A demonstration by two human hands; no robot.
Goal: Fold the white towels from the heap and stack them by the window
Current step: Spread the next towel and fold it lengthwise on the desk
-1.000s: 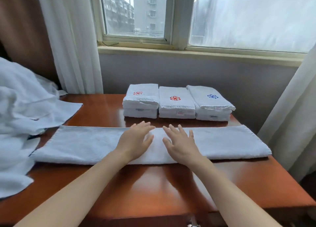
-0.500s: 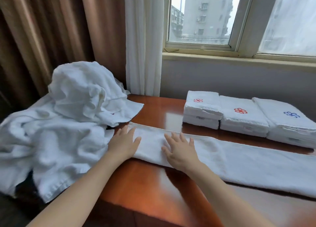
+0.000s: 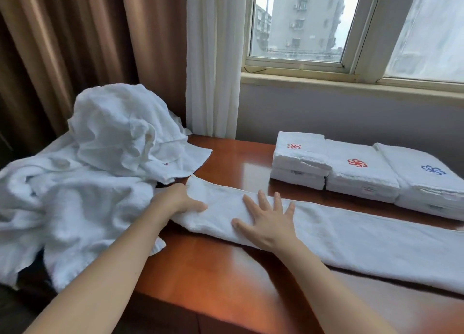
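Left hand (image 3: 175,200) shifted, seemingly gripping towel (image 3: 351,237) end

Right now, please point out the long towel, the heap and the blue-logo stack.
long towel (image 3: 351,235), head view, bare middle of the strip.
heap (image 3: 113,122), head view, upper lump.
blue-logo stack (image 3: 414,174), head view, top face.

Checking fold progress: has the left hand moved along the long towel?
Yes. The left hand slid leftward along the long towel to its end beside the heap.
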